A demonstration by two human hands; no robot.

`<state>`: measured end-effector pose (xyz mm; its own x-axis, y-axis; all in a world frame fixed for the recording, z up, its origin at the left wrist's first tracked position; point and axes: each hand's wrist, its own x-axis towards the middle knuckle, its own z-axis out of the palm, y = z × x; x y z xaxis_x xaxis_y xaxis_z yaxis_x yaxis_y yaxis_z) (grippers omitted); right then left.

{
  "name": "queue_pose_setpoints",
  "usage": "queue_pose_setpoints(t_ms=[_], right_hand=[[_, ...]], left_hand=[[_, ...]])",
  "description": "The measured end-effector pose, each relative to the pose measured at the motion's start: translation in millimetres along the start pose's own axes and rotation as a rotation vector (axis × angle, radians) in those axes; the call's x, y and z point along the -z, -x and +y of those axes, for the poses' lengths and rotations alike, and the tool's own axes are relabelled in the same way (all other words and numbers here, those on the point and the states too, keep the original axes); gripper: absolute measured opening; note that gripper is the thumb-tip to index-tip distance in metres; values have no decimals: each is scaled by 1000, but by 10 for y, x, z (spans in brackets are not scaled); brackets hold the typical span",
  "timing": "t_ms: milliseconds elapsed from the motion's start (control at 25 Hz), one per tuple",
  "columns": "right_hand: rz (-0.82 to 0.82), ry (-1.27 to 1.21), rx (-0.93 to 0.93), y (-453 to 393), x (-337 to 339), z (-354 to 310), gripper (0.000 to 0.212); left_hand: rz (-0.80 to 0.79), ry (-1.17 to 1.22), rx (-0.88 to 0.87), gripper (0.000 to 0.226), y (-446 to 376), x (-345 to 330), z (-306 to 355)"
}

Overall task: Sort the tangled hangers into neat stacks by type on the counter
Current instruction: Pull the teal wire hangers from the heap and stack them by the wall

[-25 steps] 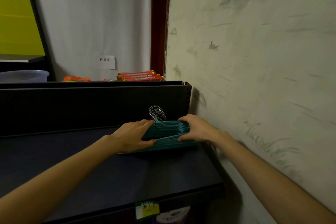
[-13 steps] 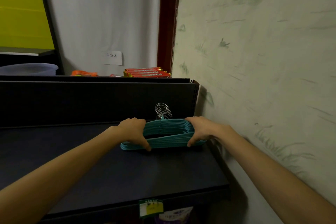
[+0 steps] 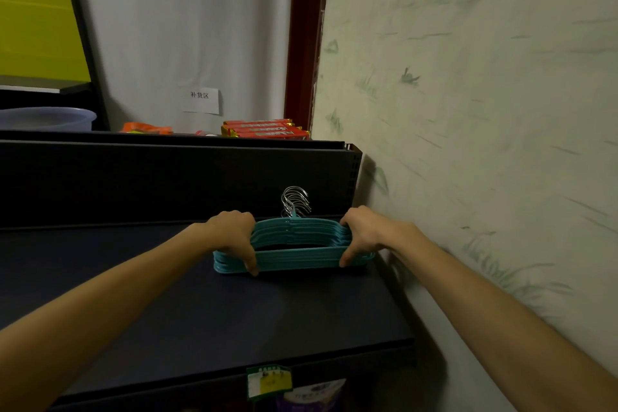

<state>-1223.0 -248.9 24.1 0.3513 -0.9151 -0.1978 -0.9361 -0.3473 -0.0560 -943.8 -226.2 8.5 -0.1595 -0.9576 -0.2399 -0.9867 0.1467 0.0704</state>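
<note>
Gripping one teal hanger stack (image 3: 297, 244): two hands, left hand (image 3: 234, 232) and right hand (image 3: 364, 234).

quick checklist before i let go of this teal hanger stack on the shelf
1. Both hands on the stack: left hand and right hand each grip an end of the teal hangers. Ok.
2. Stack resting on the dark shelf: cannot tell; the underside is hidden.
3. Bars lined up: the lower bars look flush. Ok.
4. Metal hooks bunched and facing one way. Ok.
5. Only one type in the stack: all visible hangers are teal. Ok.
6. Clearance from the wall: the right end sits very close. Cannot tell.
</note>
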Motion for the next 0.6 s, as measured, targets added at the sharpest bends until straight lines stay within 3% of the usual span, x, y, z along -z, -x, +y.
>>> queue_pose_setpoints(t_ms=[200, 600], right_hand=[[-30, -14, -32, 20, -50, 52, 94], [-42, 45, -8, -15, -2, 93, 78]], left_hand=[[-109, 9, 44, 92, 65, 19, 16], [-90, 54, 77, 67, 86, 21, -14]])
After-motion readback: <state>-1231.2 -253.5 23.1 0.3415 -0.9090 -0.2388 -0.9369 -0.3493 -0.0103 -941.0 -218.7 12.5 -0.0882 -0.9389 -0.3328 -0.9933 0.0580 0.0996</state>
